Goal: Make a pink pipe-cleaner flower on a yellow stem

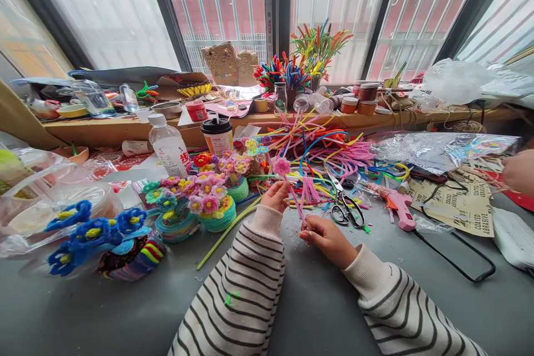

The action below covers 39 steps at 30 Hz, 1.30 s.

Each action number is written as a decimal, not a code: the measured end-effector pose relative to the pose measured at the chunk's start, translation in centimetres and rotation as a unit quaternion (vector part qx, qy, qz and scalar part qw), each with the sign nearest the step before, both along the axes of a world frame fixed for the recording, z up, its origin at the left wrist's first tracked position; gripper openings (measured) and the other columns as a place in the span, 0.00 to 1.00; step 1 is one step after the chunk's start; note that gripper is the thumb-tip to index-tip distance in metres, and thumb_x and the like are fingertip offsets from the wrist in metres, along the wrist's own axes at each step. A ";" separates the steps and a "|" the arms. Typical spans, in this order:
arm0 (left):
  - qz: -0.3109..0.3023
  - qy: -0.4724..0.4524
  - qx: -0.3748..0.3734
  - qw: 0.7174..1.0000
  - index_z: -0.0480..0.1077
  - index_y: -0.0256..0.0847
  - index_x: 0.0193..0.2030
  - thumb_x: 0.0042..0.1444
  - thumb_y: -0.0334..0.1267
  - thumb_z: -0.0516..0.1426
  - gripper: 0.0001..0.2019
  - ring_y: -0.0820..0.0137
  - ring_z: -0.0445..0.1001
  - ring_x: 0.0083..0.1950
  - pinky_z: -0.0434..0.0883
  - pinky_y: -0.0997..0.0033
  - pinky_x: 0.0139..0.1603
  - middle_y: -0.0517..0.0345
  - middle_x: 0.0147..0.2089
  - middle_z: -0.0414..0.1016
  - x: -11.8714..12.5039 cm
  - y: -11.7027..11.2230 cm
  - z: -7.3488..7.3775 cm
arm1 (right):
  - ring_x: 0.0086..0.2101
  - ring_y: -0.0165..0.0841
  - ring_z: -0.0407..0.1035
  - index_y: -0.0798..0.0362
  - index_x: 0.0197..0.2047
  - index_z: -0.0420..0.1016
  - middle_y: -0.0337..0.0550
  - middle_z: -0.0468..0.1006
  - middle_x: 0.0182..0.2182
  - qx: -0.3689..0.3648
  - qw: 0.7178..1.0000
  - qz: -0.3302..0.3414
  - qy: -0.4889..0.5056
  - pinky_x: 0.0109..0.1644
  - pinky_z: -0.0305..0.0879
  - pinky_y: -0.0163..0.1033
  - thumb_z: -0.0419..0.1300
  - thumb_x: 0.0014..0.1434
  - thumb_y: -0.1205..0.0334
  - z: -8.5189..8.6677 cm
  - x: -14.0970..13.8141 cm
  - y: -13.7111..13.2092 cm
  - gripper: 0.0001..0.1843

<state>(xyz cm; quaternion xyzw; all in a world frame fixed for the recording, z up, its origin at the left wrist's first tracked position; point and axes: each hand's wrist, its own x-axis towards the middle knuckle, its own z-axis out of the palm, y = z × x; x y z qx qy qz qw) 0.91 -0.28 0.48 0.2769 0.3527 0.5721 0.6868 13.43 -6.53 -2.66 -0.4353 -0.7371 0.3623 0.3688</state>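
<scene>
My left hand (275, 194) is pinched on the upper part of a pink pipe-cleaner stem, just under its fuzzy pink flower head (282, 166). Lower on the same stem (298, 209), my right hand (327, 239) has its fingers closed round the bottom end. Both arms wear white sleeves with black stripes and rest over the grey table (125, 311). Black-handled scissors (344, 206) lie just right of my hands. A long green pipe cleaner (225, 233) lies on the table to the left of my left wrist.
Finished pipe-cleaner flower pots (208, 200) and blue flowers (92, 231) stand at left. A loose pile of coloured pipe cleaners (329, 150) lies behind. A pink glue gun (398, 206) with black cord, a water bottle (169, 147) and a lidded cup (217, 134) are nearby. Another person's hand (519, 171) shows at the right edge.
</scene>
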 end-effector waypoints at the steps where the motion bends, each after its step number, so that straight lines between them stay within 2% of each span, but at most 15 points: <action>1: 0.000 0.001 0.000 1.000 0.66 0.35 0.20 0.16 0.40 0.64 0.19 0.84 0.59 0.17 0.55 0.84 0.14 0.66 0.18 0.65 0.0 0.0 0.0 | 0.21 0.26 0.54 0.53 0.16 0.51 0.37 0.60 0.18 -0.001 1.000 0.003 0.001 0.25 0.52 0.33 0.46 0.48 0.41 0.0 0.0 0.0 0.24; 6: -0.027 0.002 0.019 0.999 0.67 0.35 0.20 0.19 0.40 0.64 0.17 0.85 0.60 0.18 0.55 0.85 0.15 0.66 0.20 0.67 0.2 -0.4 0.0 | 0.23 0.27 0.55 0.54 0.19 0.56 0.38 0.61 0.19 -0.004 0.999 0.045 0.004 0.27 0.54 0.33 0.40 0.47 0.37 0.1 0.0 -0.2 0.27; 11: -0.069 0.007 0.037 0.997 0.67 0.35 0.19 0.22 0.39 0.64 0.15 0.83 0.61 0.19 0.59 0.84 0.18 0.66 0.19 0.66 0.5 -0.9 0.0 | 0.25 0.29 0.55 0.54 0.22 0.57 0.39 0.60 0.22 -0.007 0.999 0.051 -0.005 0.29 0.54 0.34 0.38 0.46 0.35 0.2 -0.1 -0.3 0.29; 20: -0.033 -0.011 0.030 0.999 0.66 0.36 0.19 0.19 0.40 0.64 0.17 0.84 0.60 0.19 0.56 0.84 0.16 0.65 0.20 0.67 0.2 -0.3 -0.1 | 0.22 0.27 0.54 0.54 0.18 0.55 0.38 0.60 0.18 0.002 1.000 -0.002 -0.011 0.26 0.52 0.34 0.41 0.47 0.36 0.3 0.0 -0.1 0.27; 27: -0.005 -0.017 0.019 1.000 0.66 0.37 0.19 0.18 0.41 0.64 0.18 0.83 0.61 0.20 0.56 0.84 0.16 0.66 0.20 0.67 0.1 0.0 -0.2 | 0.21 0.26 0.54 0.54 0.16 0.53 0.37 0.59 0.16 -0.008 1.000 0.003 0.010 0.25 0.51 0.33 0.44 0.47 0.39 0.1 0.0 0.1 0.26; 32: -0.040 -0.015 0.021 0.999 0.67 0.36 0.19 0.20 0.39 0.65 0.16 0.83 0.61 0.19 0.57 0.84 0.16 0.66 0.19 0.66 0.2 -0.3 -0.2 | 0.23 0.27 0.55 0.55 0.20 0.58 0.39 0.62 0.20 -0.005 0.998 0.057 0.015 0.26 0.53 0.33 0.37 0.47 0.35 -0.1 0.1 0.0 0.30; 39: -0.089 -0.018 0.017 0.996 0.68 0.35 0.19 0.21 0.37 0.65 0.14 0.83 0.63 0.18 0.59 0.84 0.17 0.64 0.20 0.69 0.4 -1.0 0.2 | 0.22 0.27 0.54 0.55 0.20 0.58 0.38 0.61 0.20 -0.002 0.999 0.052 0.013 0.25 0.52 0.33 0.38 0.45 0.34 0.2 0.2 -0.2 0.30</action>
